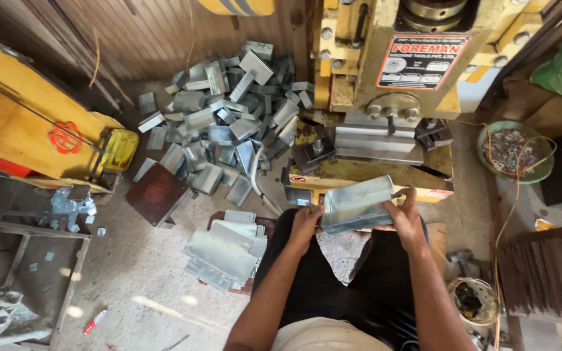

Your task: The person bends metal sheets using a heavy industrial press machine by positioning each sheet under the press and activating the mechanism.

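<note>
**Two hands on one bent metal sheet**

Both closed on the same folded metal sheet [357, 204], held just in front of the yellow press machine [385, 84]. Left hand [306, 224] gripping the near left corner, right hand [403, 218] clamped on the right edge, thumb on top. Sheet kept level and close to the steel die [375, 144], probably so that it lines up with the tool slot. Seated low, knees apart, black trousers [323, 279] under the work.

To the left, within easy reach of the left arm, a stack of flat cut sheets [224, 250] on the floor. Further back, a large heap of already bent pieces [229, 123], thrown loosely against the wall.

At right, a green bowl [515, 175] with small metal scraps and some wire inside. Lower right, a round tin [473, 302] with dark contents, too unclear to name. A rusty square plate [156, 193] flat on the ground beside the heap.
</note>
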